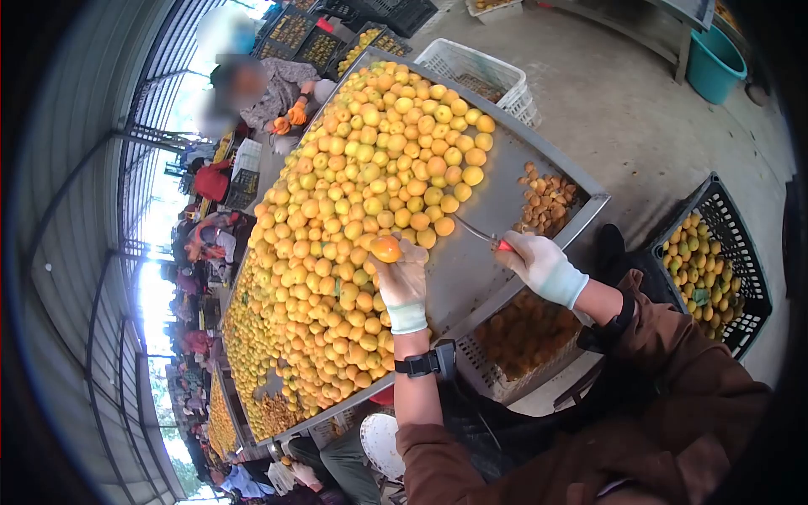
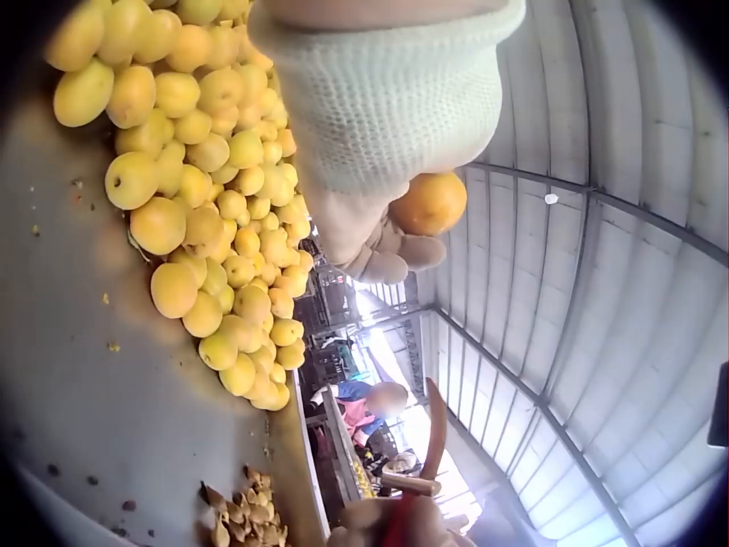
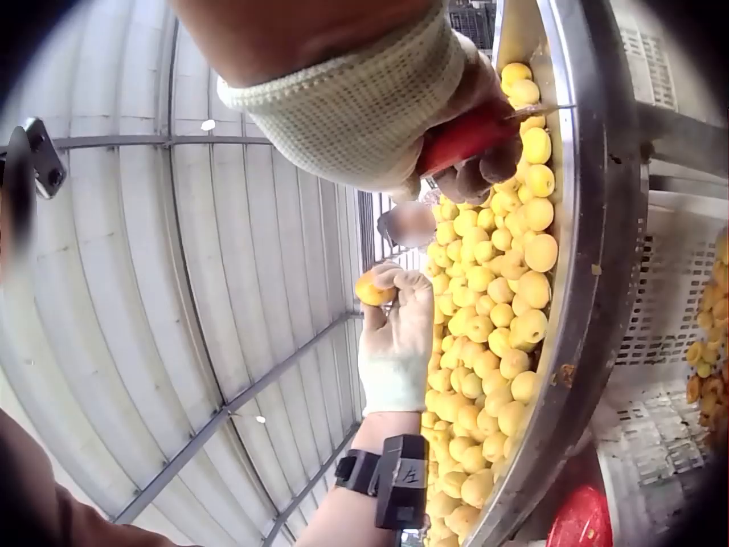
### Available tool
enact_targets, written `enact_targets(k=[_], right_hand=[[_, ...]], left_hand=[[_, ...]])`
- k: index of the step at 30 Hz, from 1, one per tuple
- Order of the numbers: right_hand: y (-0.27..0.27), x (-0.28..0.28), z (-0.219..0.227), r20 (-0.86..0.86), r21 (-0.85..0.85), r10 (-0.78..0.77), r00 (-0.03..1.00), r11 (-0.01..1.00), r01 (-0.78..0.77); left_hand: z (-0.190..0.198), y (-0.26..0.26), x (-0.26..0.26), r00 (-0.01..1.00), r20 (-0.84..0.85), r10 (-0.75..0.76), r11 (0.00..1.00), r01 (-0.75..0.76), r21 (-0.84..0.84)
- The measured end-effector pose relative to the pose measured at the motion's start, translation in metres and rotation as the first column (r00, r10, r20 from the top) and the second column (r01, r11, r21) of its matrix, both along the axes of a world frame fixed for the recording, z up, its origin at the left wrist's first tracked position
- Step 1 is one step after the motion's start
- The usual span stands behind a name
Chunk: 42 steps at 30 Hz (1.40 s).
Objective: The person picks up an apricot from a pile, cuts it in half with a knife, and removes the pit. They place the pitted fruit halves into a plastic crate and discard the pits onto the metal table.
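Observation:
In the head view my gloved left hand (image 1: 404, 282) pinches one orange apricot-like fruit (image 1: 385, 248) above the fruit pile (image 1: 337, 202). The same fruit (image 2: 429, 204) shows in the left wrist view between the fingers and thumb. My gloved right hand (image 1: 543, 266) grips the red handle (image 1: 505, 245) of a thin curved blade (image 1: 475, 230), which points left over the bare metal of the table (image 1: 480, 278). The blade and the held fruit are apart. In the right wrist view the red handle (image 3: 469, 137) lies in the curled fingers.
A small heap of brown pieces (image 1: 547, 200) lies at the table's right corner. Below the table edge stands a crate (image 1: 505, 383) of orange pieces; a black crate (image 1: 753, 278) of fruit is at the right. A white crate (image 1: 505, 71) stands behind. A person (image 1: 273, 88) in orange gloves sits across.

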State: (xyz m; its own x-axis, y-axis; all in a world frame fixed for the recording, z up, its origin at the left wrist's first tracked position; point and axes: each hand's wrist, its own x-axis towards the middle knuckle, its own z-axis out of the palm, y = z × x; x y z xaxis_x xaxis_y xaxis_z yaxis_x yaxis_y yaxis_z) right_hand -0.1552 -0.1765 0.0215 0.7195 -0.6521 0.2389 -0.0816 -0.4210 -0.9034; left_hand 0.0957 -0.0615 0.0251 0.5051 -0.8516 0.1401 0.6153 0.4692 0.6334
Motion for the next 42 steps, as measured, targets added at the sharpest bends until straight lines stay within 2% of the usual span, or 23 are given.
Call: enact_targets(k=[3, 4, 5, 6, 7, 9, 11, 16, 18, 22, 24, 25, 27, 30, 37, 39, 42], right_hand=[[0.006, 0.004, 0.001, -0.032, 0.006, 0.0, 0.999, 1.0, 0.001], [0.007, 0.005, 0.001, -0.024, 0.024, 0.004, 1.0, 1.0, -0.004], [0.009, 0.005, 0.001, -0.018, 0.042, 0.007, 1.0, 0.999, -0.006], [0.01, 0.005, 0.002, -0.023, 0.039, 0.01, 1.0, 0.999, -0.009], [0.013, 0.006, 0.006, 0.036, 0.031, 0.037, 0.999, 0.999, -0.038], [0.017, 0.005, 0.01, 0.082, 0.026, 0.064, 0.995, 0.997, -0.066], [0.017, 0.004, 0.012, 0.089, 0.0, 0.195, 0.977, 0.981, -0.196], [0.024, 0.008, 0.006, 0.059, -0.091, 0.225, 0.973, 0.971, -0.219], [0.026, 0.007, 0.008, 0.053, -0.139, 0.22, 0.974, 0.968, -0.211], [0.03, 0.008, 0.004, -0.05, -0.203, 0.227, 0.973, 0.951, -0.232], [0.033, 0.009, 0.004, -0.064, -0.276, 0.217, 0.974, 0.934, -0.226], [0.034, 0.009, 0.004, -0.071, -0.273, 0.219, 0.973, 0.934, -0.23], [0.036, 0.011, 0.005, -0.132, -0.299, 0.186, 0.974, 0.929, -0.218], [0.04, 0.012, 0.005, -0.118, -0.338, 0.143, 0.983, 0.925, -0.175], [0.049, 0.012, 0.003, -0.187, -0.326, 0.128, 0.974, 0.927, -0.185], [0.052, 0.013, -0.003, -0.259, -0.285, 0.112, 0.959, 0.94, -0.187], [0.062, 0.015, -0.003, -0.198, -0.247, 0.154, 0.968, 0.948, -0.202]], left_hand=[[-0.003, 0.012, -0.004, 0.999, -0.018, 0.044, 0.998, -0.044, 0.04], [-0.012, 0.017, 0.002, 1.0, -0.004, 0.005, 1.0, -0.005, 0.01], [-0.001, 0.02, -0.012, 1.0, -0.007, 0.01, 1.0, -0.01, 0.008], [0.007, 0.024, -0.03, 0.975, 0.195, 0.11, 0.981, -0.137, 0.135], [0.012, 0.027, -0.043, 0.902, 0.396, 0.172, 0.932, -0.28, 0.233], [0.007, 0.034, -0.051, 0.897, 0.406, 0.176, 0.923, -0.294, 0.249], [0.009, 0.039, -0.066, 0.727, 0.647, 0.229, 0.853, -0.47, 0.226], [-0.004, 0.048, -0.076, 0.713, 0.633, 0.302, 0.802, -0.549, 0.236], [-0.002, 0.05, -0.077, 0.612, 0.741, 0.278, 0.758, -0.613, 0.223], [-0.005, 0.057, -0.075, 0.591, 0.758, 0.275, 0.738, -0.635, 0.228], [-0.009, 0.061, -0.071, 0.557, 0.791, 0.252, 0.767, -0.613, 0.187], [-0.008, 0.063, -0.071, 0.562, 0.788, 0.252, 0.766, -0.614, 0.193], [-0.004, 0.065, -0.074, 0.639, 0.719, 0.273, 0.796, -0.57, 0.204], [-0.005, 0.068, -0.073, 0.627, 0.737, 0.252, 0.778, -0.584, 0.231], [-0.005, 0.069, -0.078, 0.611, 0.761, 0.217, 0.757, -0.598, 0.264], [-0.008, 0.066, -0.08, 0.561, 0.788, 0.253, 0.749, -0.629, 0.208], [-0.008, 0.059, -0.089, 0.554, 0.788, 0.268, 0.759, -0.625, 0.181]])
